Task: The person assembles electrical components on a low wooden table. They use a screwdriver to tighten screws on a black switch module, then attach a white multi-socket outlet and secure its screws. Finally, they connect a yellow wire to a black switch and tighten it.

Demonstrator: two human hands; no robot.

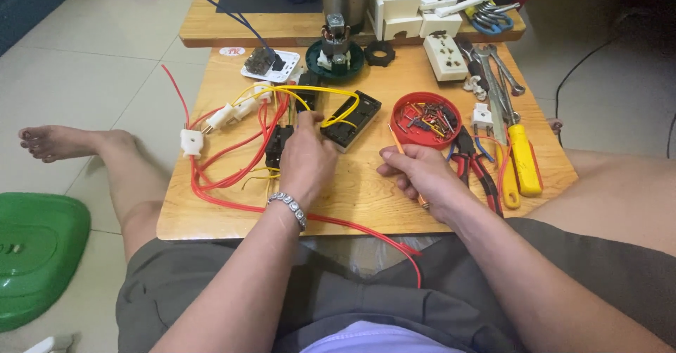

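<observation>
Yellow wire pinched, slim orange screwdriver waiting.
Left hand (307,157) fingers pinch a yellow wire (331,92) at the black switch block (351,119) mid-desk (352,198); right hand (421,177) fingers close around the slim orange screwdriver (398,141). Wiring looks part-done: red wires (232,163) lie loose, red screw lid (425,119) beside.

A small oval sticker (232,51), white with red markings, lies flat on the far left corner of the low wooden table (366,198). It may be a label; too small to tell more.
</observation>
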